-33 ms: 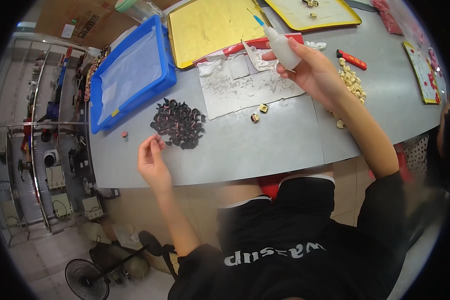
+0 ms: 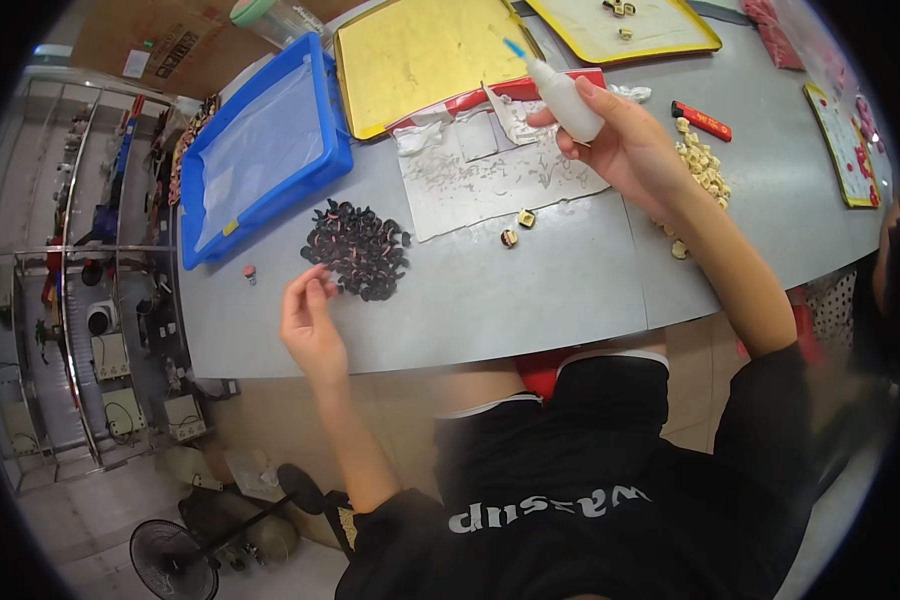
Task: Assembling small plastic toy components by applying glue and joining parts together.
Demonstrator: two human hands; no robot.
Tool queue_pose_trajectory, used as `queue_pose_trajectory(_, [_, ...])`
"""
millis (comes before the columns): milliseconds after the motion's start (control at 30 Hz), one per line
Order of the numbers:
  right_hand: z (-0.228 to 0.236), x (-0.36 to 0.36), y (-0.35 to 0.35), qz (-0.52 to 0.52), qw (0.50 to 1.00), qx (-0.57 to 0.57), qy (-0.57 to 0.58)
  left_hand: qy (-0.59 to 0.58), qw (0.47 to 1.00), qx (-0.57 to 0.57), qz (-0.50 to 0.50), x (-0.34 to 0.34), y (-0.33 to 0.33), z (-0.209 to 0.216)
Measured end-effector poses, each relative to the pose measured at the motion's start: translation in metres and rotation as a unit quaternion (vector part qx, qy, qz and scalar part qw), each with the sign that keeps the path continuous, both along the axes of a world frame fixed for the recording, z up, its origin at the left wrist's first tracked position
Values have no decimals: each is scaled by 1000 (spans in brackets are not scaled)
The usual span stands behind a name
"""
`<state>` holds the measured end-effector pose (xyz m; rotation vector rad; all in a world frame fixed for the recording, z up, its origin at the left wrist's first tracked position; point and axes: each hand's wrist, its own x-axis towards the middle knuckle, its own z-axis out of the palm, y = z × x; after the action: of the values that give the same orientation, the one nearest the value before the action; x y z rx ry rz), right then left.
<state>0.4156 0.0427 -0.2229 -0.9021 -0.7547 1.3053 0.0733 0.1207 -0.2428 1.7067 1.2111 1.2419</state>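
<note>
My right hand is wrapped round a translucent white squeeze bottle with a thin blue nozzle, tilted up to the left above a sheet of white paper marked with grey smears. At the lower left edge of a heap of small black curved pieces with some pink parts, my left hand has its fingers bent and their tips close together. Whether a piece sits between those fingertips is too small to tell. Two small cream-and-dark pieces, one of them a little block, lie in front of the paper.
A blue tray stands left, beside a yellow tray. Another yellow-rimmed tray holds several small pieces. On the right are a cream heap, a red tube and a small tray with red bits.
My left hand has shifted slightly right, closer to the black heap. The bottle in my right hand has hardly moved.
</note>
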Motion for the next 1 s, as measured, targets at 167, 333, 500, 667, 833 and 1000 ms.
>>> queue_pose_trajectory(167, [0,3,-4,-40,999,-9,33,-79,962,-86,-245,67,-11,19])
queue_pose_trajectory(333, [-6,8,0,-54,990,20,132,-193,870,-161,-424,118,1,17])
queue_pose_trajectory(500, [-9,17,2,-85,969,39,228,-183,792,-371,-448,149,2,15])
queue_pose_trajectory(667, [-5,22,-2,-93,974,63,199,-215,755,-432,-443,150,2,0])
queue_pose_trajectory(833, [5,9,-1,-120,991,8,59,-197,765,-420,-447,146,-8,0])
queue_pose_trajectory(1000, [4,4,-6,-100,995,14,-3,-172,775,-420,-440,148,-14,6])
